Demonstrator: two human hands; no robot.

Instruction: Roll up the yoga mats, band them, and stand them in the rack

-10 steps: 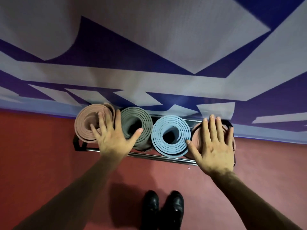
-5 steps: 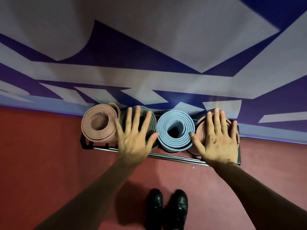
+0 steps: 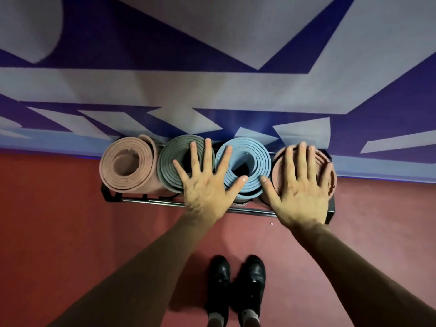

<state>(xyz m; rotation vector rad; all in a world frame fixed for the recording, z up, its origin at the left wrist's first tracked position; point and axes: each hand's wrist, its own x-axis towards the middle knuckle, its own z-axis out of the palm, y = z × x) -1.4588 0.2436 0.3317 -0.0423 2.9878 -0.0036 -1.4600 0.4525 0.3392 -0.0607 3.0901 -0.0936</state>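
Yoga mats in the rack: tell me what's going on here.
A person stands over the rack, where four rolled mats stand upright. The left hand lies flat across the grey-green mat and the blue mat; the right hand lies flat on the right pink mat. Nothing touches the left pink mat.

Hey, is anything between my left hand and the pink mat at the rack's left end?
Nothing visible. The left hand lies flat on the grey-green mat and blue mat; the left pink mat beside them stands uncovered.
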